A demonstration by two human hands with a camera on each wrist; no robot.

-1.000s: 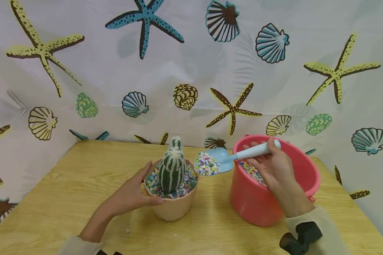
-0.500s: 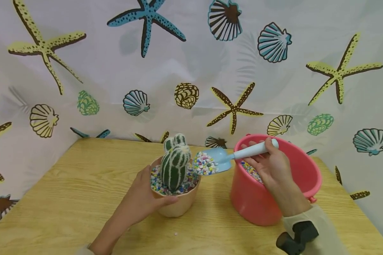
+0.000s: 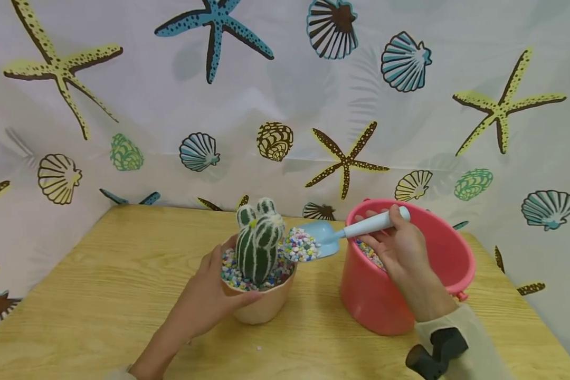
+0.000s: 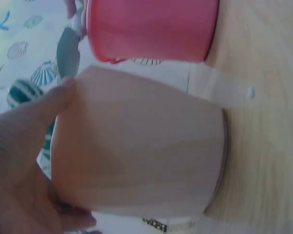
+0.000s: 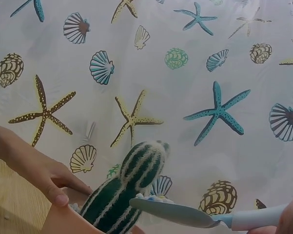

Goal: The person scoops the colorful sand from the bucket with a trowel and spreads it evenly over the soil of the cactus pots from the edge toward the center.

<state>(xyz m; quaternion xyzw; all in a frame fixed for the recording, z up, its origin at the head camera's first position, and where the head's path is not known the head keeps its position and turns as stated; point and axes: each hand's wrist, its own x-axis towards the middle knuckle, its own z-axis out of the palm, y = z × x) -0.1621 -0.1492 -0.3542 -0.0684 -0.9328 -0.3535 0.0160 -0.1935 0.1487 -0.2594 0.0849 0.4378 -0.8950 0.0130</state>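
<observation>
In the head view a striped green cactus [image 3: 255,256] stands in a peach flower pot [image 3: 265,307] filled with multicoloured pebbles [image 3: 231,273]. My left hand [image 3: 208,295] grips the pot's left side, its thumb along the near rim. With my right hand [image 3: 405,247] I hold a light blue hand trowel [image 3: 326,236] by its handle, level, over the space between pot and bucket. Its blade carries a heap of pebbles [image 3: 302,245], the tip overlapping the pot's right rim. In the right wrist view the blade [image 5: 180,212] lies right beside the cactus [image 5: 114,202].
A pink bucket [image 3: 368,295] stands to the right of the pot under my right hand, with more coloured pebbles [image 3: 371,254] inside. One loose pebble [image 3: 258,348] lies on the wooden table [image 3: 114,285]. A curtain [image 3: 247,105] printed with starfish and shells hangs behind.
My left hand has turned the pot, so the cactus's side arms now show, and its grip has shifted round the rim. The loaded trowel has moved slightly left, closer to the pot.
</observation>
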